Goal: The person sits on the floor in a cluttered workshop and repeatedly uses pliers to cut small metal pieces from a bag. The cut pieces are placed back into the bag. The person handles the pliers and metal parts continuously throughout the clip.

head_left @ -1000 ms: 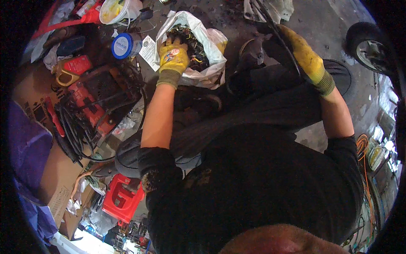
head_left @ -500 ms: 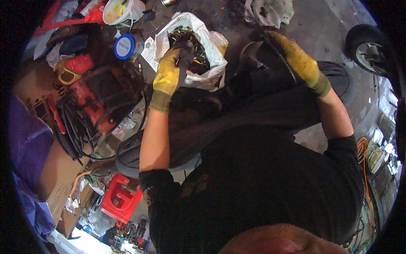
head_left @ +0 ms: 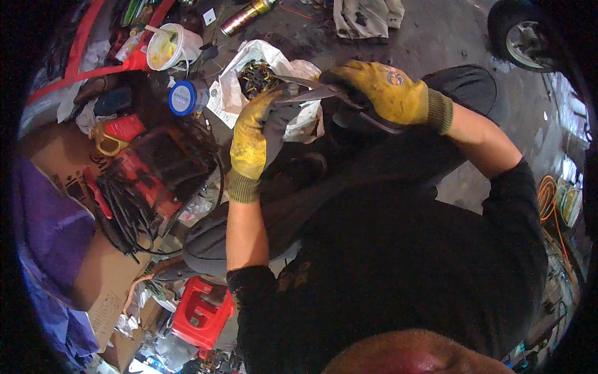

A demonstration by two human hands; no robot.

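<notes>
My right hand (head_left: 389, 90), in a yellow work glove, is closed round the dark handles of a pair of scissors (head_left: 316, 93). The two metal blades are spread and point left, their tips close to my left hand's fingers. That left hand (head_left: 252, 140), in a matching glove with a grey palm, has its fingers bent together at the blades. Whatever it pinches, if anything, is too small to make out. Just beyond my hands, a white bag (head_left: 233, 78) stands with its mouth wide, holding many small dark and yellow pieces (head_left: 258, 76).
Left of the bag are a blue-lidded tub (head_left: 182, 98), a white bucket (head_left: 187, 47) and a red machine (head_left: 134, 168) with coiled black cable. A spray can (head_left: 247, 17) lies beyond. A red stool (head_left: 202, 318) is at lower left, a wheel (head_left: 528, 43) at far right.
My left hand has come out of the bag toward me. My right hand has moved left with the scissors, whose spread blades now reach the left fingers. The view has shifted.
</notes>
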